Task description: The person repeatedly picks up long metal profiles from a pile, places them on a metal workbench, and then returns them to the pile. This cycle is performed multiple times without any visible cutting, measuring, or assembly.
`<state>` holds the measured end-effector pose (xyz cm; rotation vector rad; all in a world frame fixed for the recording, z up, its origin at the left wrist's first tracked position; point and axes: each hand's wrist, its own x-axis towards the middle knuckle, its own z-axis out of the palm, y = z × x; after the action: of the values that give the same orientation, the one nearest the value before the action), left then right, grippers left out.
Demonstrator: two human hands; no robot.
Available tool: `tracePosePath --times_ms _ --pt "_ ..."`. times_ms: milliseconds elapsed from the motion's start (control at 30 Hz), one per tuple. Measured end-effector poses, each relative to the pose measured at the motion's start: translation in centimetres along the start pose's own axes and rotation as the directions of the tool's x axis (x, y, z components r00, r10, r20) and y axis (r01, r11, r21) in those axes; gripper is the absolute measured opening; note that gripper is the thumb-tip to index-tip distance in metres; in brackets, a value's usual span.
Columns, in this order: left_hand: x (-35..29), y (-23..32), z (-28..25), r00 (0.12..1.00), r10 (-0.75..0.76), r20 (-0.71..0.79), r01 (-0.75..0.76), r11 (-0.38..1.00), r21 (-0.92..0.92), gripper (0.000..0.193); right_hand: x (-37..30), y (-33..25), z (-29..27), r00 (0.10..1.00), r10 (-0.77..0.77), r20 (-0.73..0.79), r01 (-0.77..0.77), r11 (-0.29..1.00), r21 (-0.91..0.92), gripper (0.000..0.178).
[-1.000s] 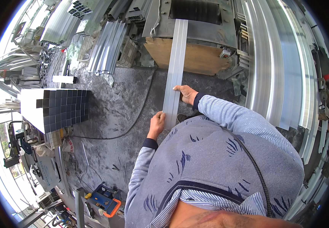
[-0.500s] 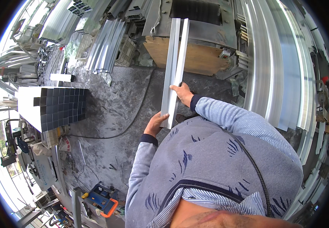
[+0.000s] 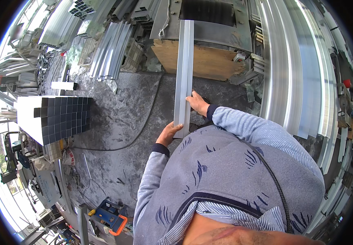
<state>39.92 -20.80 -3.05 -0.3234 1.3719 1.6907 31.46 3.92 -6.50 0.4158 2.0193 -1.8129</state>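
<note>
Two long silver metal profiles [image 3: 184, 73] lie lengthwise against each other, pointing away from me, with a lengthwise seam between them. Around their near end on the left side, my left hand [image 3: 170, 133] is closed, its thumb on top. A little farther along, my right hand [image 3: 198, 104] grips the right edge, thumb on top and the other fingers hidden underneath. The far end of the profiles reaches over the machine bench [image 3: 209, 34], near its dark opening; whether they touch it, I cannot tell.
Long sheets and profiles [image 3: 278, 69] are stacked along the right. To the left stands a bundle of square tubes [image 3: 64, 118]. A dark cable [image 3: 143, 126] crosses the grey floor. A blue toolbox with an orange handle [image 3: 109, 216] stands at lower left.
The gap at the far end of the two profiles has closed. Their far end has swung slightly left and turned flatter, and both hands keep their hold.
</note>
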Motion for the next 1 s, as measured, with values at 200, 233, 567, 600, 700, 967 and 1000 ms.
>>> tracePosePath --times_ms 200,233,567,600,700,967,1000 --pt "0.4 -0.9 1.3 0.998 0.048 -0.027 -0.043 0.985 0.166 0.052 0.1 -4.0 -1.1 0.930 -0.230 -0.286 0.081 0.888 -0.452 0.088" --pt "0.4 -1.0 1.5 0.998 0.050 -0.026 -0.047 0.994 0.095 0.049 0.2 -5.1 -1.6 0.866 -0.419 -0.273 0.215 0.805 -0.553 0.101" --pt "2.2 1.7 2.5 0.992 -0.019 -0.123 0.034 0.992 0.121 0.047 3.2 -8.5 0.9 0.838 -0.544 -0.042 0.233 0.427 -0.873 0.104" --pt "2.9 2.3 2.3 0.991 -0.016 -0.131 0.034 0.991 0.132 0.046 4.0 -8.4 0.5 0.856 -0.516 -0.039 0.217 0.427 -0.878 0.102" --pt "5.3 5.3 1.8 0.985 0.059 -0.161 -0.025 0.978 0.207 0.045 7.3 -9.8 -1.0 0.771 -0.631 -0.087 0.272 0.449 -0.851 0.098" --pt "20.6 25.6 3.7 0.985 0.145 -0.089 -0.123 0.968 0.220 0.043 26.0 -21.4 -12.9 0.606 -0.767 -0.211 0.252 0.436 -0.864 0.086" --pt "22.8 28.1 4.1 0.980 0.182 -0.083 -0.158 0.958 0.240 0.043 28.5 -22.7 -14.6 0.590 -0.776 -0.224 0.249 0.439 -0.864 0.085"
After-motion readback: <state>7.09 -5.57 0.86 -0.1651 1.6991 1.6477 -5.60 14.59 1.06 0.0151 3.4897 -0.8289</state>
